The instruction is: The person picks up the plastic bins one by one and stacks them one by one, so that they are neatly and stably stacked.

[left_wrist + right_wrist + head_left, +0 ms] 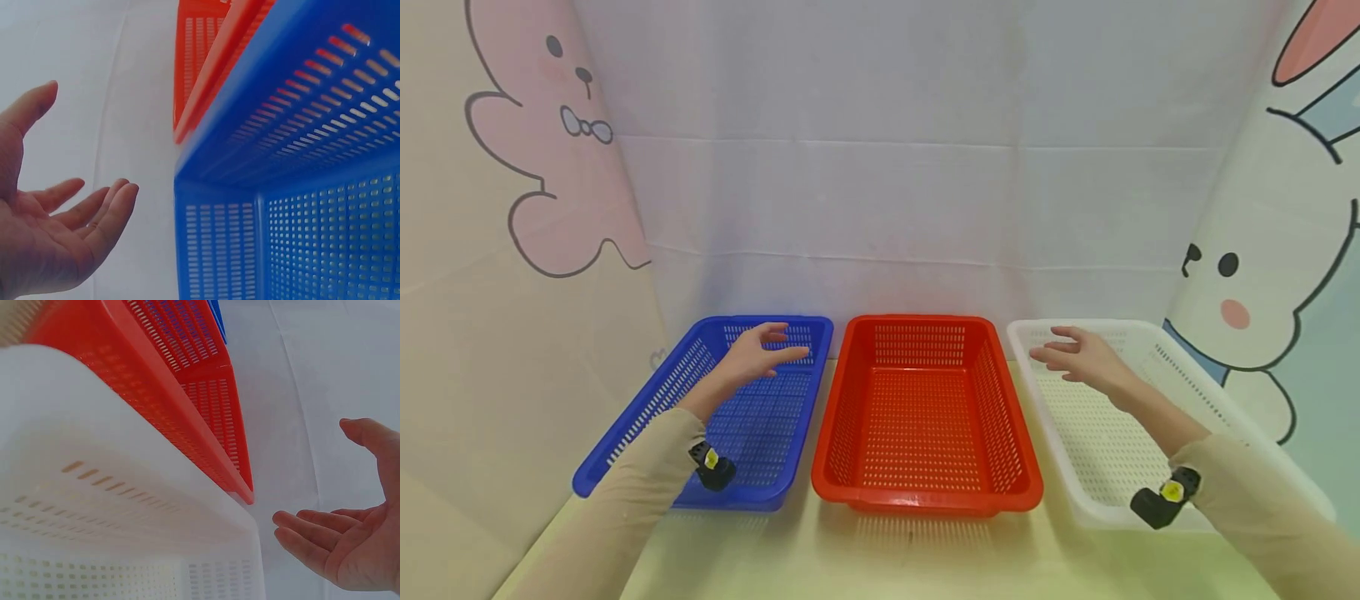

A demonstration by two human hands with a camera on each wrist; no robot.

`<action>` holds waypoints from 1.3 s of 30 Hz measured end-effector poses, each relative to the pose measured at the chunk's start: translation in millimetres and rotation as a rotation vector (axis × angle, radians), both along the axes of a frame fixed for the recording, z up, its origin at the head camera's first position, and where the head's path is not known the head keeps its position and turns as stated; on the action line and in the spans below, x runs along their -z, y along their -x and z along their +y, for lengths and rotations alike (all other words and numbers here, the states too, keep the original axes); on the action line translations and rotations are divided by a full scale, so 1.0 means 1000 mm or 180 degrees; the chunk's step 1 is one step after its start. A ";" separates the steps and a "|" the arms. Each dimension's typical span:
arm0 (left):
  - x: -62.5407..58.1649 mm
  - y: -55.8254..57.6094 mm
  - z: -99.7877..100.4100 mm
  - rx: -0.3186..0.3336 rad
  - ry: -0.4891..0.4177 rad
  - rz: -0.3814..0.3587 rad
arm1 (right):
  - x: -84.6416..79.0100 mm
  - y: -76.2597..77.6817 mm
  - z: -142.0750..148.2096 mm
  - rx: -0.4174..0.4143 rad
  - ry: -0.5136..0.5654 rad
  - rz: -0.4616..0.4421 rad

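My left hand (754,358) hovers over the blue basket (801,433), thumb and fingers spread apart and nothing held. In the left wrist view the same hand (69,231) has its palm showing, with the fingers slightly bent and apart from the basket's rim. Over the white basket (1060,433) hangs my right hand (1086,360), its fingers loosely extended toward the middle and holding nothing. The right wrist view shows this hand (356,537) palm visible, thumb held away from the fingers. Between the two stands a red basket (925,500), which neither hand touches.
All three perforated baskets stand side by side on a pale yellow-green table (910,567). Behind them hangs a white cloth (865,200). Printed cartoon animals decorate the left side sheet (475,350) and the right one. A small black camera (713,468) sits on each wrist.
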State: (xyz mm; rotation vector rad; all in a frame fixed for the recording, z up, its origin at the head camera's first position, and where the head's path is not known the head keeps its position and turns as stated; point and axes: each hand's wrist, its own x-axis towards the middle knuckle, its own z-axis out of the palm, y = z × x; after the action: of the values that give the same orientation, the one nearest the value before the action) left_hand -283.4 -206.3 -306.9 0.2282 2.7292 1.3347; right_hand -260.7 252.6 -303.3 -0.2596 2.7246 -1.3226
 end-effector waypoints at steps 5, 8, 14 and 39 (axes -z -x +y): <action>0.004 -0.005 0.010 -0.0043 -0.0031 -0.0025 | 0.007 -0.005 -0.007 -0.0062 0.0091 -0.0016; 0.007 -0.008 0.016 -0.0013 -0.0052 -0.0034 | 0.010 -0.008 -0.011 -0.0069 0.0140 -0.0051; 0.013 -0.012 0.026 0.0037 -0.0146 -0.0127 | 0.014 -0.012 -0.022 -0.0065 0.0163 -0.0136; 0.024 -0.028 0.053 0.0153 -0.0051 -0.0324 | 0.031 -0.023 -0.045 -0.0076 0.0304 -0.0473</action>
State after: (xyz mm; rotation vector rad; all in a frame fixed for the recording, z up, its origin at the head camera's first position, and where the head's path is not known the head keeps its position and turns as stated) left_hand -255.7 -152.8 -330.4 0.2192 2.6137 1.3183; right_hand -237.7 207.3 -334.1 -0.1928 2.5335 -1.4076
